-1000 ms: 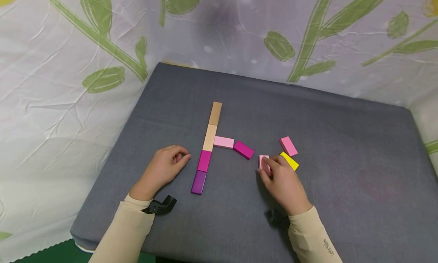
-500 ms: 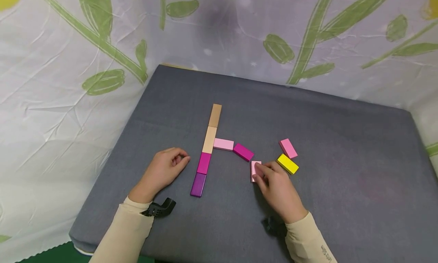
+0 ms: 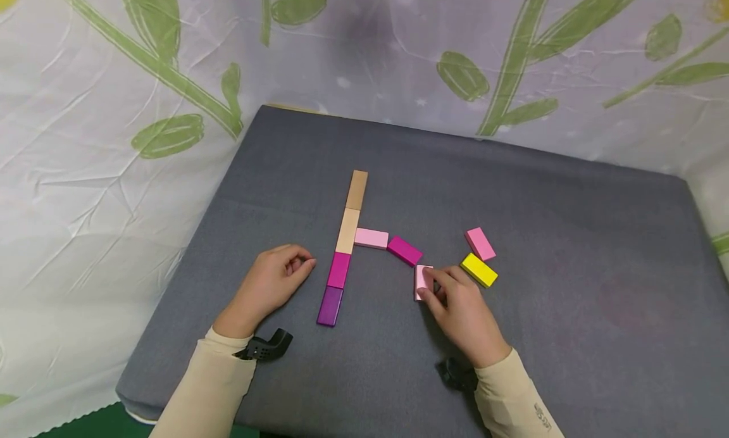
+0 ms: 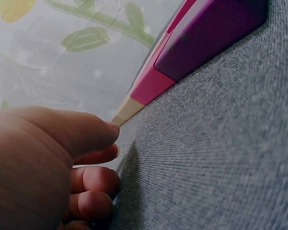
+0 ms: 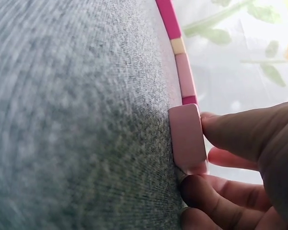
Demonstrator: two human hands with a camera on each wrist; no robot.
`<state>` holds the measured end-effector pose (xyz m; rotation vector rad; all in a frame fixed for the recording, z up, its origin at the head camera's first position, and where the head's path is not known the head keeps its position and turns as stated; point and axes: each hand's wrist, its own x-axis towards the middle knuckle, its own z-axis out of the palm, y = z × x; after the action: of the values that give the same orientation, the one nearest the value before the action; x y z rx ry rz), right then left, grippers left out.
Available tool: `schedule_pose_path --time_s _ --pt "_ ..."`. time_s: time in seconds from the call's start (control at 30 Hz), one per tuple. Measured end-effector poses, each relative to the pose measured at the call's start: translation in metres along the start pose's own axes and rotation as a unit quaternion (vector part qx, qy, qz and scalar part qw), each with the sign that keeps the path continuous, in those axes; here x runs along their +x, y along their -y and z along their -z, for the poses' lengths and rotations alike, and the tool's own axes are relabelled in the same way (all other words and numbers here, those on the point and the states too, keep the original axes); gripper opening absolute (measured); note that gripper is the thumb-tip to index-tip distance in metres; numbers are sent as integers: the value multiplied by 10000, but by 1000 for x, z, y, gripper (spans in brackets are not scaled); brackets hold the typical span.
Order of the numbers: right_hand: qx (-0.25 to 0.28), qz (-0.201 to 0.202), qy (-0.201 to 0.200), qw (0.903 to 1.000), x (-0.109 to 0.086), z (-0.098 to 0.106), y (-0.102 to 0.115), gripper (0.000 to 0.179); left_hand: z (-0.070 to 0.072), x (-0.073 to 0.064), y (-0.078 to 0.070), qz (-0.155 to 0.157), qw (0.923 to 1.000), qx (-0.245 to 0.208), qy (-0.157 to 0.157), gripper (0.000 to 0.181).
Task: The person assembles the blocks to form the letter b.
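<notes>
Pale pink block (image 3: 421,281) is pinched within the right grip (image 3: 466,314); left grip (image 3: 272,286) is seen loosely curled, empty; block is judged light, rigid, smooth, best taken by its long edges

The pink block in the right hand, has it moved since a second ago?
Yes; in the head view, the held pink block has shifted left, away from the yellow block.
</notes>
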<state>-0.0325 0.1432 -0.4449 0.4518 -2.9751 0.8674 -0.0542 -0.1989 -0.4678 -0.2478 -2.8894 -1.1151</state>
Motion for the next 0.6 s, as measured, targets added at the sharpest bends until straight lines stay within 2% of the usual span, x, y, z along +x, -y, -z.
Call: schedule_pose_path --time_s 0.6 --pt "45 -126 76 9999 1 -1 1 43 1 0 -3 6 10000 45 21 10"
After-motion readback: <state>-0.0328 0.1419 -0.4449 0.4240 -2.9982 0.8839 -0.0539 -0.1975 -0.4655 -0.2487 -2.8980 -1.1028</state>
